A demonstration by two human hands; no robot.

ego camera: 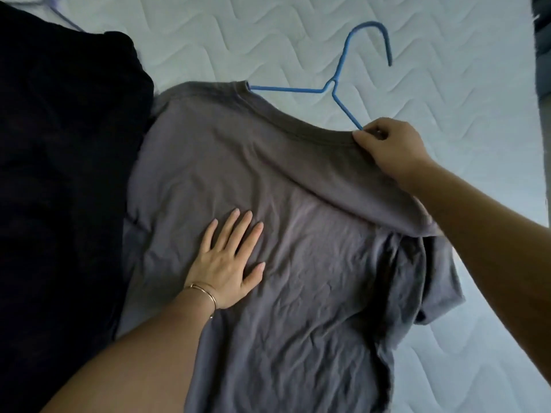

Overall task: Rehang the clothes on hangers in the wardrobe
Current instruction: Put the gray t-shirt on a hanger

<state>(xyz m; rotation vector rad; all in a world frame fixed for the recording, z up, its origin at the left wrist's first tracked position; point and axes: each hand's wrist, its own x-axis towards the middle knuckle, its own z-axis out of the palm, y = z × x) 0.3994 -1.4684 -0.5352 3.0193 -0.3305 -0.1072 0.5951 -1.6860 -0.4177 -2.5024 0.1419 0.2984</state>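
Note:
A grey T-shirt (pixel 298 234) lies spread on a white quilted mattress (pixel 238 40). A blue wire hanger (pixel 337 81) sticks out of its neck opening, hook pointing up and right, with both arms running under the fabric. My left hand (pixel 229 260) lies flat on the shirt's middle, fingers straight, pressing it down. My right hand (pixel 387 147) pinches the collar edge at the right end of the neckline, where the hanger's right arm goes under the cloth. The shirt's right sleeve is bunched below my right forearm.
A heap of dark, near-black clothing (pixel 59 174) covers the left side and overlaps the shirt's left edge. A pale purple hanger (pixel 59 10) shows at the top left. A dark object (pixel 542 40) borders the mattress at the right edge.

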